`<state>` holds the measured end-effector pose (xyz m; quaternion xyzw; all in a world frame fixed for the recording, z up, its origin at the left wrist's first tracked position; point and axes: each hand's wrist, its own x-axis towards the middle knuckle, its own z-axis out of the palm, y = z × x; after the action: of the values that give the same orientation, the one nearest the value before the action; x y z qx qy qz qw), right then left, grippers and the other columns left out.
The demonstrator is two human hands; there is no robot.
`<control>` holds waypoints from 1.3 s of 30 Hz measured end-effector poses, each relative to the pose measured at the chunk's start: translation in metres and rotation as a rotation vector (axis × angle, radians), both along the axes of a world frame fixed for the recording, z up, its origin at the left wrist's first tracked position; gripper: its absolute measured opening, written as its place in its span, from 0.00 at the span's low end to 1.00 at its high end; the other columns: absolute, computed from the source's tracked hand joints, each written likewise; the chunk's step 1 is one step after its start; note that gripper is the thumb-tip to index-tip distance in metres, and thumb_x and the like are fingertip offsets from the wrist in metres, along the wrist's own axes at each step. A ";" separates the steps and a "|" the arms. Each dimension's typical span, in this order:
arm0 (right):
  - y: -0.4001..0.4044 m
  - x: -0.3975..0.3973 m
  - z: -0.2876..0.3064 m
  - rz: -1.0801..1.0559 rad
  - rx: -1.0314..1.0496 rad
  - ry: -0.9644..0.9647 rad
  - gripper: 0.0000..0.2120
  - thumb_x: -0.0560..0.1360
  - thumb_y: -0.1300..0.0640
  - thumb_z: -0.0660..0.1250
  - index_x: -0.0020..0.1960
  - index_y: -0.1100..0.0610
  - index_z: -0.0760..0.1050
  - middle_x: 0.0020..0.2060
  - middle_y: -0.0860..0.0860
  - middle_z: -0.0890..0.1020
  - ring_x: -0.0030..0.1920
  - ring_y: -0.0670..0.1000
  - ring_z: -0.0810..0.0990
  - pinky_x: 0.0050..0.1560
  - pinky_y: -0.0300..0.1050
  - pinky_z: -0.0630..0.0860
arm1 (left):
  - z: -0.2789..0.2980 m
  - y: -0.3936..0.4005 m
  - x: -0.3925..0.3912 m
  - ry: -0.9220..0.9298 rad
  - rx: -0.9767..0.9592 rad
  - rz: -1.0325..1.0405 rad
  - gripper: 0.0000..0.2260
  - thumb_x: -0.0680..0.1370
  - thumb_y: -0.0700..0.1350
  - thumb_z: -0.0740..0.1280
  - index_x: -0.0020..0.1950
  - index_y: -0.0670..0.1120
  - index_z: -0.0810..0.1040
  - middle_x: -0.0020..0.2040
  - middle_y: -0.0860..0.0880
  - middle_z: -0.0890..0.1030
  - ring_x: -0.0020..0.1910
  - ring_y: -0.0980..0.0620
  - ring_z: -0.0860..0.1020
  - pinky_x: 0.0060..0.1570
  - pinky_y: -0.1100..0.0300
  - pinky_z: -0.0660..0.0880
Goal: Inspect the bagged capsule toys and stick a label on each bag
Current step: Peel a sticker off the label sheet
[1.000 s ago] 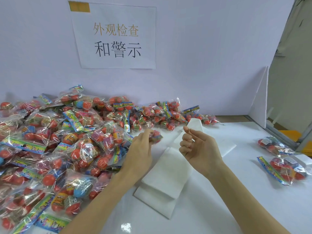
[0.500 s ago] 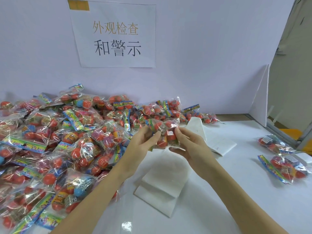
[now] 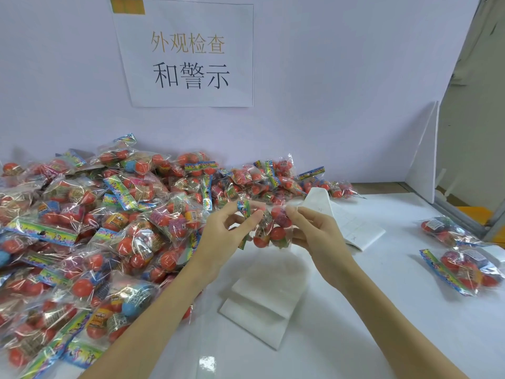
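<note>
A clear bag of red capsule toys [image 3: 269,228] with a colourful header hangs in the air above the table's middle. My left hand [image 3: 224,236] pinches its header end between thumb and fingers. On the bag's right side, my right hand [image 3: 317,233] grips the plastic with curled fingers. A large heap of the same bagged capsule toys [image 3: 95,231] covers the left half of the table, reaching back to the wall.
White label sheets [image 3: 262,291] lie under my hands, with another sheet [image 3: 347,222] behind them. Two bags [image 3: 461,266] lie apart at the right. A white partition [image 3: 423,157] stands at the back right, and a paper sign [image 3: 188,56] hangs on the wall.
My left hand lifted a bag from the heap's edge toward the middle. My right hand, empty and raised a second ago, came in and took hold of the bag's right side.
</note>
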<state>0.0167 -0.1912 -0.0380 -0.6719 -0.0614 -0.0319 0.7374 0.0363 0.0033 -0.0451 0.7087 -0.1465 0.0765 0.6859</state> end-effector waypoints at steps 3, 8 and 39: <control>-0.001 0.001 -0.002 0.020 -0.068 -0.011 0.13 0.84 0.56 0.66 0.50 0.66 0.81 0.48 0.67 0.85 0.52 0.69 0.85 0.57 0.55 0.83 | 0.001 0.001 -0.001 0.003 -0.019 0.009 0.18 0.77 0.58 0.71 0.49 0.42 0.84 0.35 0.48 0.80 0.37 0.50 0.78 0.39 0.52 0.73; 0.001 0.002 -0.007 -0.043 -0.241 -0.133 0.16 0.85 0.57 0.65 0.45 0.66 0.82 0.42 0.63 0.85 0.47 0.60 0.87 0.55 0.51 0.85 | 0.002 0.002 0.001 -0.013 0.007 0.039 0.14 0.80 0.57 0.66 0.48 0.52 0.88 0.38 0.42 0.82 0.39 0.38 0.80 0.42 0.45 0.80; 0.002 -0.001 -0.001 0.008 -0.007 0.014 0.13 0.84 0.55 0.66 0.64 0.61 0.78 0.49 0.60 0.88 0.50 0.61 0.88 0.56 0.54 0.84 | -0.002 0.001 0.004 0.004 -0.038 0.008 0.08 0.84 0.43 0.68 0.52 0.38 0.80 0.42 0.32 0.76 0.32 0.47 0.75 0.41 0.54 0.81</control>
<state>0.0161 -0.1893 -0.0390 -0.6743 -0.0590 -0.0238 0.7357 0.0402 0.0044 -0.0470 0.6961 -0.1407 0.0807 0.6993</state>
